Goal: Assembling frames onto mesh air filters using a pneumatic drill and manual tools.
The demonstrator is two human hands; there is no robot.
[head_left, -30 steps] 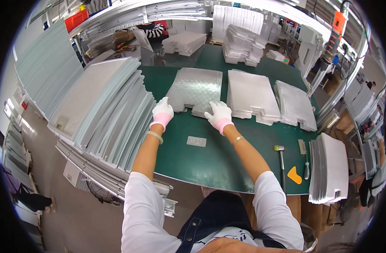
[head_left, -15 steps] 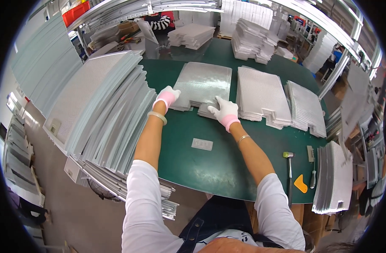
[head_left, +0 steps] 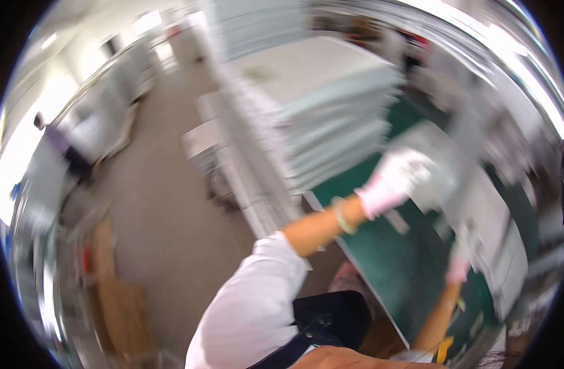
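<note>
Heavy blur. Left hand (head_left: 400,176), white glove with pink cuff, fingers at a grey sheet (head_left: 443,179); fingers smeared, can't tell how far they're open or whether they've got hold. Right hand (head_left: 468,246), also gloved, at the near edge of pale panels (head_left: 492,224); finger gap and hold can't be told.

Sheet is over the green table (head_left: 374,237), just right of the left hand, panels beyond it. Small plate (head_left: 397,221) on the table below the left hand. Tall stack (head_left: 340,138) just left of and beyond the left hand, blocking that side. Yellow scraper (head_left: 444,349) near the right forearm. Far left: person in purple top (head_left: 59,141), cardboard (head_left: 133,313) on the floor (head_left: 165,203).

Sheet extends from the left hand toward picture right; blur hides its long axis. Panel row runs from upper left to lower right.
</note>
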